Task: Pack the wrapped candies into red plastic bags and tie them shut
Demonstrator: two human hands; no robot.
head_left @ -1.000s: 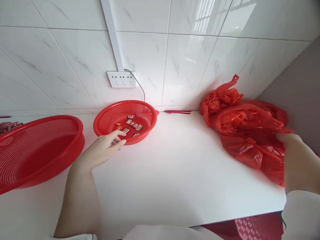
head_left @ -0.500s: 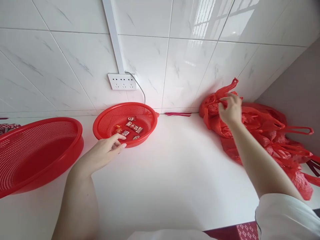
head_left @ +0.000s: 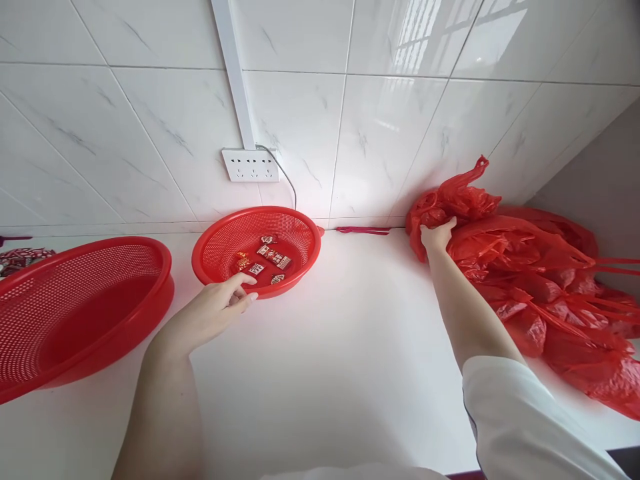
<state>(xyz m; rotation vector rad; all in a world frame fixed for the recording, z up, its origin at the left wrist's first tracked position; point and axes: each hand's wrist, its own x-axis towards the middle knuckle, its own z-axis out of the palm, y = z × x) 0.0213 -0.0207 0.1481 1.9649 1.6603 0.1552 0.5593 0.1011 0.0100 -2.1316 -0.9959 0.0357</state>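
My left hand (head_left: 227,301) is at the near rim of a round red plastic basket (head_left: 207,243), its index finger over the rim and its thumb on the outer side. Inside lie several small red-and-gold pieces (head_left: 274,257) with printed characters. At the right, my right hand (head_left: 438,235) grips the left side of a knotted red plastic bag (head_left: 467,193), thumb up and fingers partly hidden. More red plastic bags (head_left: 540,293) are piled beside it.
A larger red basket (head_left: 167,287) stands at the left, with patterned material (head_left: 25,259) behind it. A dark red strip (head_left: 363,231) lies against the tiled wall. A cable (head_left: 285,175) runs down from a white wall socket (head_left: 251,165) behind the smaller basket.
My right hand has come down and to the left, from over the bags onto the side of the knotted bag. My left hand keeps its place at the basket rim. The view has shifted slightly.
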